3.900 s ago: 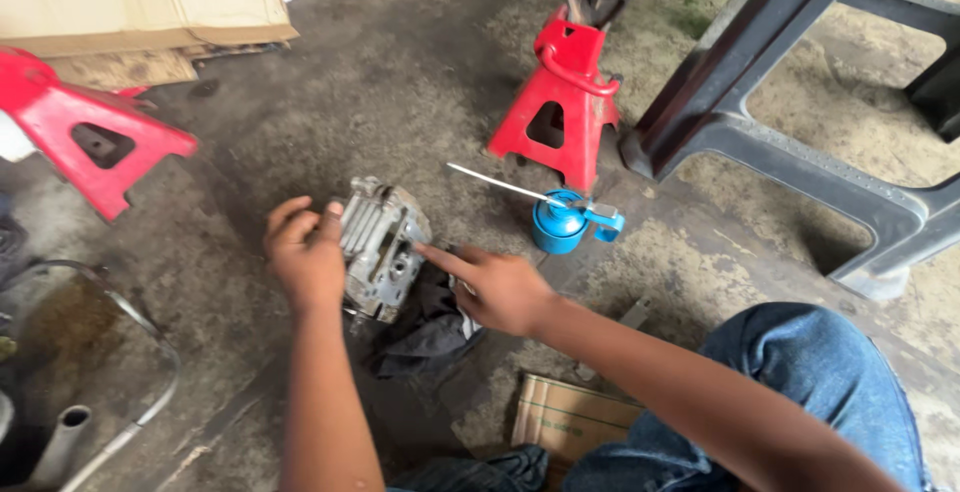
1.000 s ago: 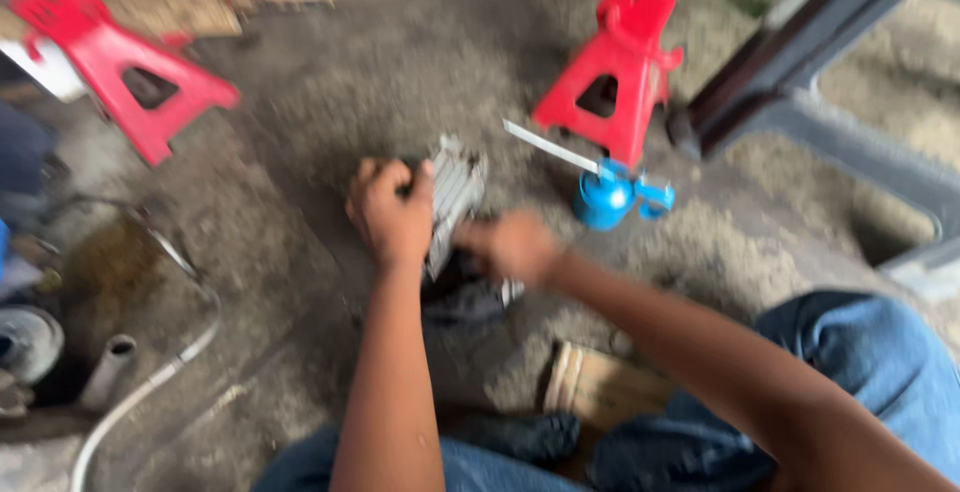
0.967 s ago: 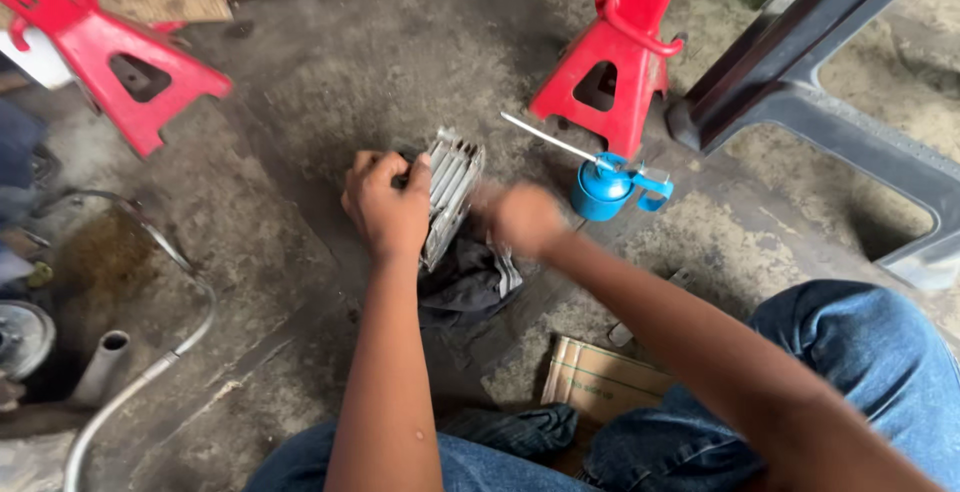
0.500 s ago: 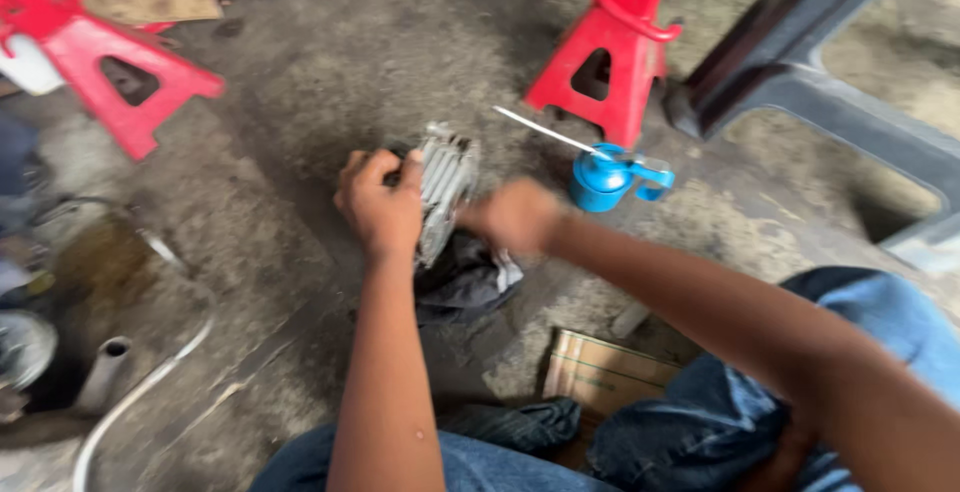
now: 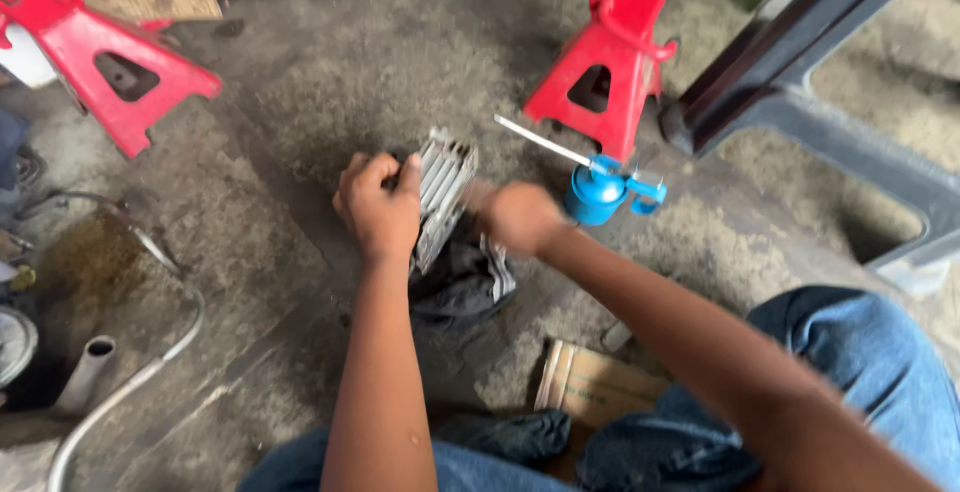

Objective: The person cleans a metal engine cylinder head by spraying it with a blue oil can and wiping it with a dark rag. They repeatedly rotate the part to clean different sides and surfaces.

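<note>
On the floor: steadying finned engine part [image 5: 445,192] over dark rag [image 5: 465,282].
Left hand [image 5: 380,207]: clamping part's edge firmly.
Right hand [image 5: 520,217]: blurred, grip unclear.

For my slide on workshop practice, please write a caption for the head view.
Left hand grips a finned metal engine part over a dark rag; right hand beside it.

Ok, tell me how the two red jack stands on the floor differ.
The near jack stand sits at upper centre, just behind the blue oil can; the far jack stand sits at the upper left, away from the hands. The near one shows a narrow triangular face end-on; the far one shows a wider, slanted side. Both are red metal with a triangular cutout, resting on the concrete floor.
</note>
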